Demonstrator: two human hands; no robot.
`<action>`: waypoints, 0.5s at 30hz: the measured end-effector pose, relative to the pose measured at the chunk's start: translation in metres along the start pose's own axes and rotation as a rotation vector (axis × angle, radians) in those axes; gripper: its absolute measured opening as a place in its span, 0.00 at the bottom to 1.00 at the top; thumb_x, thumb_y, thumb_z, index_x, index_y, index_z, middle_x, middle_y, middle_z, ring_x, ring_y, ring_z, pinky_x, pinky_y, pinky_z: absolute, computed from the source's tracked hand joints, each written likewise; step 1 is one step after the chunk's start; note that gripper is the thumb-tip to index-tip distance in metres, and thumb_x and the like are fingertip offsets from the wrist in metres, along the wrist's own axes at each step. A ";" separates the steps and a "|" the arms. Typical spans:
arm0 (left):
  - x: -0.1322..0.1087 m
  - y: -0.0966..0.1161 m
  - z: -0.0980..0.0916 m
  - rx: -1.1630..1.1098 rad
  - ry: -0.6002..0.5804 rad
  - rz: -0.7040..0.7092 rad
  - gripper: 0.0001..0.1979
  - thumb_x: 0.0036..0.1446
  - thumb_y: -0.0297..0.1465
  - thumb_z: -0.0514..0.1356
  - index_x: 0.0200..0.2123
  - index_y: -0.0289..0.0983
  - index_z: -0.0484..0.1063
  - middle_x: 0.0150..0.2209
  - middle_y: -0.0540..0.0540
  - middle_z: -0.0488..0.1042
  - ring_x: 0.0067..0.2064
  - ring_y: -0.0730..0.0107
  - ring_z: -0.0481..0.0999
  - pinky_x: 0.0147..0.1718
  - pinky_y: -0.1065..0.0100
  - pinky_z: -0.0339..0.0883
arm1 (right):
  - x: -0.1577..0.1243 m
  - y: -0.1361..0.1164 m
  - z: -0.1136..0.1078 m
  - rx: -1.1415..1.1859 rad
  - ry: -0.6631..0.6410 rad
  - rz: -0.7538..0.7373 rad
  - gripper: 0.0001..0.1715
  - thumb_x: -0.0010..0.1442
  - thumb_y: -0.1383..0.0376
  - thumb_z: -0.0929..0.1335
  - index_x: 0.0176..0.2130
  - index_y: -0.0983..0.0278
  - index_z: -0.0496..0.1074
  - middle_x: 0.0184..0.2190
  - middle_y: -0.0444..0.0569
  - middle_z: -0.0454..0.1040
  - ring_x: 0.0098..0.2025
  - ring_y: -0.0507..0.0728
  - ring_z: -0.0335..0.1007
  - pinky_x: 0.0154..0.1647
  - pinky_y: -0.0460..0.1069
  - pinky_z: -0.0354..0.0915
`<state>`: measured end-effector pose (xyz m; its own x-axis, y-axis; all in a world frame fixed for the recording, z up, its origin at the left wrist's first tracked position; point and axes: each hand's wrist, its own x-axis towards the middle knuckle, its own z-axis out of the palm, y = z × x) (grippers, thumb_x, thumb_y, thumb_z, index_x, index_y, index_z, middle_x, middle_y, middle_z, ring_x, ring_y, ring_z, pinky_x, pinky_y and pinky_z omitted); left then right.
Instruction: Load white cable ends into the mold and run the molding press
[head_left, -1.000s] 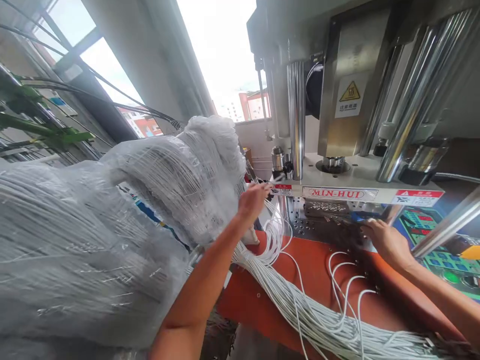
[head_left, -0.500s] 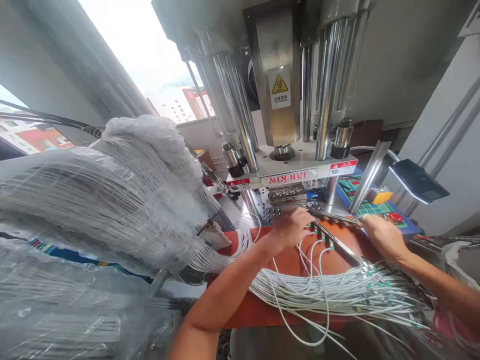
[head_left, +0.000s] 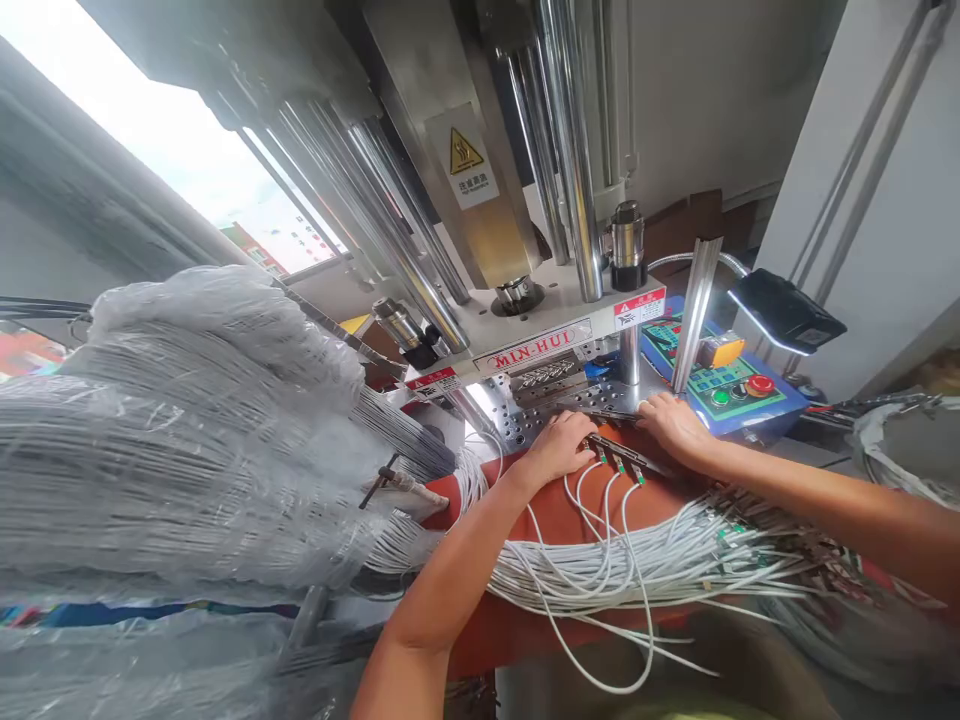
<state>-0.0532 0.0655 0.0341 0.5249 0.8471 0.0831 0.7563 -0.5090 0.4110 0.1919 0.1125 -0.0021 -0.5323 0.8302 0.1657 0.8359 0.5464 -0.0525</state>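
My left hand (head_left: 559, 447) has its fingers curled over the left end of a slotted metal bar (head_left: 622, 452). Several white cables (head_left: 615, 520) with small green-ended connectors (head_left: 619, 464) hang from that bar's near edge. Behind it lies a second thin metal strip (head_left: 609, 413), running between my two hands. The fingers of my right hand (head_left: 673, 428) close on the right end of this strip; their tips are partly hidden. Both pieces are just in front of the press's perforated metal plate (head_left: 525, 422), over an orange-red work surface (head_left: 480, 640).
A press marked MIN-HUI (head_left: 532, 350) stands ahead, with a metal mould block (head_left: 546, 378) under its plate. To the right are a blue control box (head_left: 776, 405) and a lamp (head_left: 787, 310). Plastic-wrapped cable bundles (head_left: 225, 420) fill the left; a loose cable bundle (head_left: 600, 570) crosses the front.
The view has turned and tilted, so the press appears further left. My right hand has come closer to my left hand with the strip, which now lies nearer the press plate.
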 end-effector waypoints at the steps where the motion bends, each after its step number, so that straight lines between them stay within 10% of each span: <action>1: -0.004 0.000 -0.001 -0.004 -0.004 -0.017 0.16 0.51 0.27 0.62 0.46 0.42 0.73 0.47 0.44 0.73 0.52 0.57 0.67 0.56 0.59 0.56 | -0.001 -0.002 -0.002 0.005 -0.007 -0.008 0.09 0.65 0.61 0.63 0.37 0.63 0.68 0.37 0.52 0.71 0.42 0.61 0.65 0.36 0.52 0.57; 8: -0.015 -0.002 -0.001 -0.138 0.049 -0.043 0.20 0.49 0.29 0.66 0.48 0.44 0.74 0.49 0.45 0.73 0.54 0.57 0.67 0.58 0.59 0.55 | -0.044 -0.030 -0.013 0.220 -0.003 -0.233 0.38 0.54 0.59 0.71 0.60 0.60 0.58 0.54 0.55 0.68 0.53 0.66 0.65 0.49 0.59 0.63; 15: -0.022 -0.009 0.005 -0.151 0.207 -0.034 0.19 0.49 0.27 0.66 0.46 0.42 0.76 0.45 0.43 0.76 0.50 0.56 0.68 0.55 0.58 0.59 | -0.045 -0.041 -0.012 0.246 -0.010 -0.285 0.22 0.58 0.66 0.67 0.53 0.60 0.67 0.45 0.52 0.72 0.46 0.62 0.68 0.45 0.56 0.66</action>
<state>-0.0700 0.0505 0.0239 0.3971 0.8845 0.2447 0.6969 -0.4641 0.5467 0.1835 0.0516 0.0045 -0.7410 0.6414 0.1986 0.5974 0.7648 -0.2411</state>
